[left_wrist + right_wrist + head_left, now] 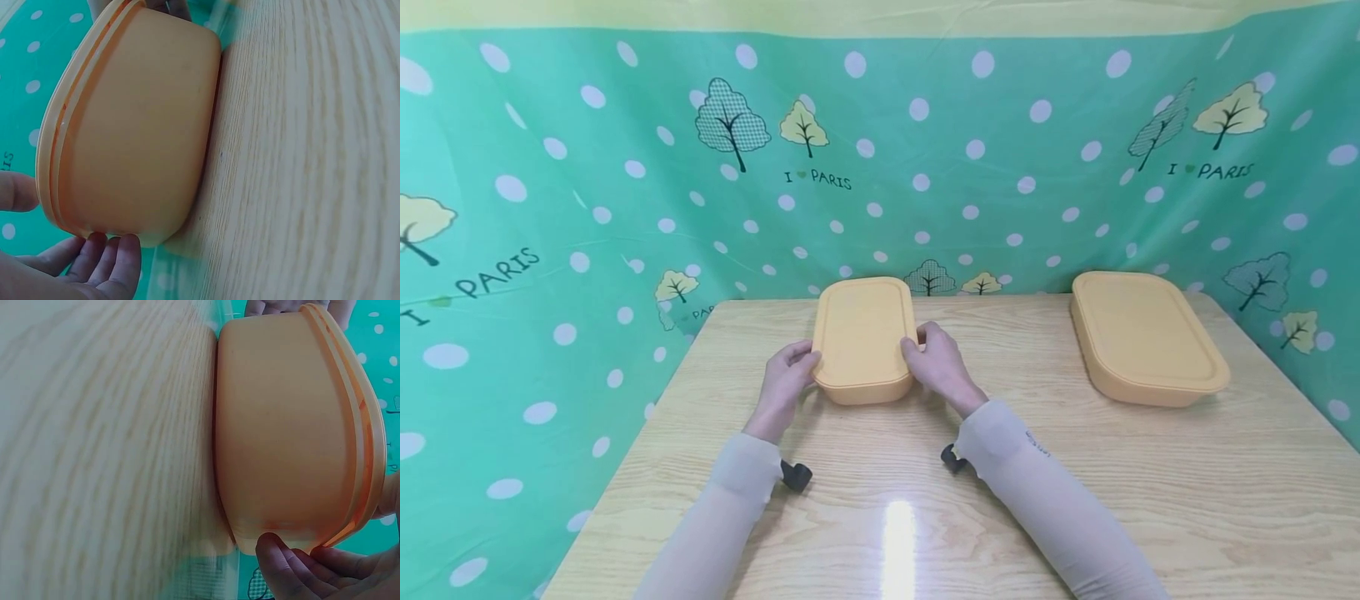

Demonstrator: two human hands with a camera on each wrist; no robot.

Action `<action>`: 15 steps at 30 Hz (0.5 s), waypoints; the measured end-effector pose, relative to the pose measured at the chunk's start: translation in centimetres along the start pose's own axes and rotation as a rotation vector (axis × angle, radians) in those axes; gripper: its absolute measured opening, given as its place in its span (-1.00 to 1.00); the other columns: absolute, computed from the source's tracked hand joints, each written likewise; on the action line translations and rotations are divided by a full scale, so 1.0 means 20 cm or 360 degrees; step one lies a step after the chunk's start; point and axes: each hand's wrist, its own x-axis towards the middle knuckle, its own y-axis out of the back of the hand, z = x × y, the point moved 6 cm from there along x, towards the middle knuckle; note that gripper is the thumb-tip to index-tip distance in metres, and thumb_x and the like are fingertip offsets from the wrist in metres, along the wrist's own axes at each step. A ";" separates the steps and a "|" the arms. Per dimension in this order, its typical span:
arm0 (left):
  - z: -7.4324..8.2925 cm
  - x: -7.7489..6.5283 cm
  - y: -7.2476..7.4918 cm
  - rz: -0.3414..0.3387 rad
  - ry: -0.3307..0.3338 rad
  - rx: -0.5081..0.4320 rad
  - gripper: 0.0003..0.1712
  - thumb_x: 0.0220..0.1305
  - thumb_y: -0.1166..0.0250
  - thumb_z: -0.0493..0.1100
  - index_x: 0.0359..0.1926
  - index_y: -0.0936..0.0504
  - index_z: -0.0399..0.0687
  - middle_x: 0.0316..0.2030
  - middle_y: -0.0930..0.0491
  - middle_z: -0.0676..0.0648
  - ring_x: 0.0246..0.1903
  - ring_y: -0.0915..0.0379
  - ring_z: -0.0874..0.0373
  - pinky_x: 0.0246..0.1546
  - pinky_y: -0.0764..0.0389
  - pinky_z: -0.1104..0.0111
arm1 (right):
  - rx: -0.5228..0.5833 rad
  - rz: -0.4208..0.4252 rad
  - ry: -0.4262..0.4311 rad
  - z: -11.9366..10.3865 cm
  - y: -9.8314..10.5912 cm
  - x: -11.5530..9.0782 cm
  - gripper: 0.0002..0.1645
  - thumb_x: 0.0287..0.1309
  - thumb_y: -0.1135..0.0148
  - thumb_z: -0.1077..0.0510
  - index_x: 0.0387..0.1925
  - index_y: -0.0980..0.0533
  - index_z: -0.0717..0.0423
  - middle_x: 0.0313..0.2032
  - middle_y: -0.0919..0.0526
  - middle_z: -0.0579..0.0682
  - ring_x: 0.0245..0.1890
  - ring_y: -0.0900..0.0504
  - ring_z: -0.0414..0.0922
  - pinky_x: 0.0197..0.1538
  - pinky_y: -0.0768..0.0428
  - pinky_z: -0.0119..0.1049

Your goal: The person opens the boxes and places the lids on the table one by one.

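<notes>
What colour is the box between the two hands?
The box is a pale orange, which shows best in the head view.

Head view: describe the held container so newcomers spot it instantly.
Look across the wooden table, left of centre. There the held container, orange and lidded, sits between left hand and right hand, smaller than the untouched container at right.

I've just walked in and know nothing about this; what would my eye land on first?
Probably the bright green dotted cloth with trees, hanging behind and to the left of the wooden table. Next, the smaller orange box near the middle, held at its sides by a left hand and right hand. A larger orange box sits off to the right.
</notes>
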 end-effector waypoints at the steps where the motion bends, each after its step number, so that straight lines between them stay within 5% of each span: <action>1: 0.00 0.00 0.00 -0.0002 -0.0002 0.0000 -0.42 0.35 -0.13 -0.10 0.31 -0.28 -0.24 0.16 -0.38 -0.18 0.12 -0.37 -0.02 0.15 -0.45 0.21 | -0.0002 0.0001 0.0003 0.00 0.00 0.00 -0.54 0.32 0.04 -0.08 0.02 -0.37 0.19 -0.15 -0.51 0.07 -0.23 -0.54 -0.07 -0.18 -0.56 -0.22; 9: -0.01 0.00 0.00 -0.0001 0.0000 0.0007 -0.42 0.35 -0.12 -0.11 0.32 -0.27 -0.23 0.18 -0.37 -0.19 0.13 -0.38 -0.02 0.14 -0.46 0.23 | -0.0034 0.0012 0.0004 0.01 0.00 0.01 -0.42 0.31 0.04 -0.08 0.18 -0.29 0.24 0.05 -0.44 0.12 0.02 -0.48 -0.01 0.10 -0.49 -0.10; 15: -0.02 0.01 -0.01 -0.0042 0.0038 0.0081 -0.42 0.36 -0.12 -0.09 0.31 -0.28 -0.24 0.18 -0.39 -0.20 0.11 -0.39 -0.03 0.14 -0.45 0.20 | -0.0059 -0.0032 -0.0027 0.02 -0.01 0.01 -0.37 0.30 0.03 -0.09 0.23 -0.27 0.25 0.04 -0.46 0.14 -0.01 -0.48 -0.01 0.07 -0.51 -0.12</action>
